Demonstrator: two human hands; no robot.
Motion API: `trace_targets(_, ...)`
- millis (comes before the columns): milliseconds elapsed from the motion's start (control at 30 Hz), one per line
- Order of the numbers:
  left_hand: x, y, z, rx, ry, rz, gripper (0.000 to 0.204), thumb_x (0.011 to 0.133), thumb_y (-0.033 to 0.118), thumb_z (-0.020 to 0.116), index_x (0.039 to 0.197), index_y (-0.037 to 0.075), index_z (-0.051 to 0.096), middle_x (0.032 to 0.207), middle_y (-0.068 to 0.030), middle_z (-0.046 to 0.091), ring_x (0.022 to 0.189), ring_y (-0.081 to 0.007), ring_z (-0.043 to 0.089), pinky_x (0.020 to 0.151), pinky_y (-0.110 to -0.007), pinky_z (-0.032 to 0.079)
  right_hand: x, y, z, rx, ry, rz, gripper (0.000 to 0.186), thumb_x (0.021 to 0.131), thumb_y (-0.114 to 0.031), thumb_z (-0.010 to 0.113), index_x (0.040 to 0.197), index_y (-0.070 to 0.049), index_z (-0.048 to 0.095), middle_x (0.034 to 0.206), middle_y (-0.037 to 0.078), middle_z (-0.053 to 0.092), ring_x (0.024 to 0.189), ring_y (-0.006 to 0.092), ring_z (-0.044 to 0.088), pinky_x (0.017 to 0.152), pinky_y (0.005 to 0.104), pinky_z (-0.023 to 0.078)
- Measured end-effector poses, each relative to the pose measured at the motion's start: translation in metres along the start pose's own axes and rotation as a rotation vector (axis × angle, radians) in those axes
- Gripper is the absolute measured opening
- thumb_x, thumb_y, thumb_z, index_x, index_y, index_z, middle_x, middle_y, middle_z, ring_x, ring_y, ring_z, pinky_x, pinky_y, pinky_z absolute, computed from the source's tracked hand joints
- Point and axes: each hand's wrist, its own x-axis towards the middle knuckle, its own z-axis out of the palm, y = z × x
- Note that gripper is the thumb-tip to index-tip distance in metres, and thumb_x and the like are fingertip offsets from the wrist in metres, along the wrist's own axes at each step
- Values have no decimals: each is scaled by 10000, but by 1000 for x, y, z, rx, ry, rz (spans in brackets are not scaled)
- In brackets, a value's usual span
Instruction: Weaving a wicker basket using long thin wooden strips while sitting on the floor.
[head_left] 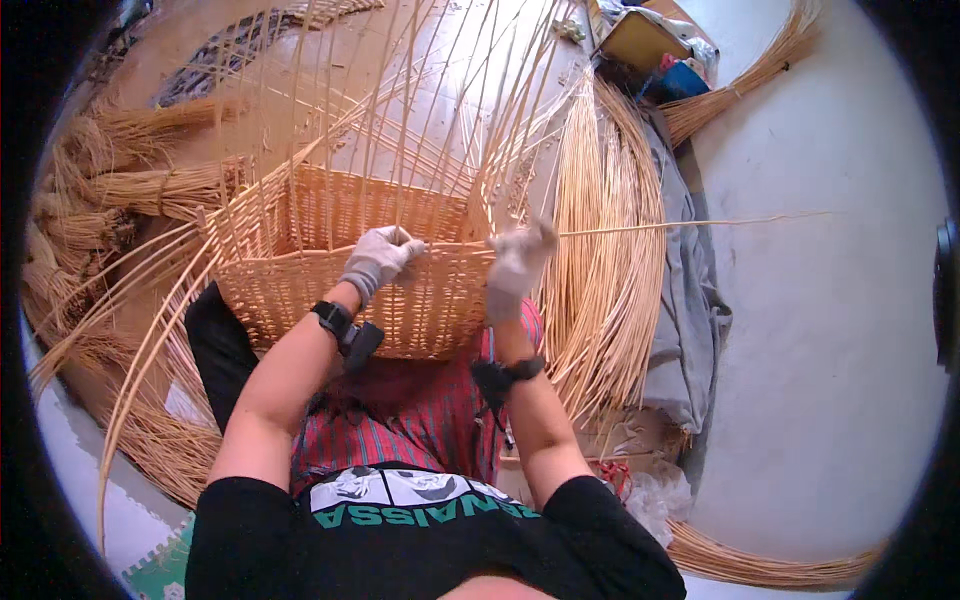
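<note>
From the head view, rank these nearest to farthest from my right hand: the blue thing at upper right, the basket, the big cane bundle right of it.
1. Basket: immediately left of the right hand.
2. Cane bundle: to its right.
3. Blue thing: upper right.

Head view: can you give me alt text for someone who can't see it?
The gloved left hand is at the near rim of a rectangular wicker basket; the gloved right hand, blurred, is farther right. Long upright rods rise from the basket. Pale rods lie to the right, bundles to the left.
</note>
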Motion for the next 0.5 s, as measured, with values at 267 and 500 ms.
trace_targets(267, 21, 24, 17, 627, 508, 219, 626, 763, 435, 827, 1229, 115, 560, 819, -131, 674, 775, -253, 674, 670, -382, 519, -43, -56, -17, 205, 40, 440, 151, 1057, -232, 496, 1149, -113, 492, 779, 7, 579, 732, 119, 575, 724, 338, 541)
trace_targets(500, -8, 29, 56, -55, 351, 784, 244, 967, 201, 594, 1179, 86, 632, 938, -131, 716, 884, -229, 706, 703, -355, 526, -15, -72, -120, -104, 305, 623, 96, 991, -149, 609, 1073, -126, 565, 969, 42, 690, 843, 107, 652, 626, 226, 501)
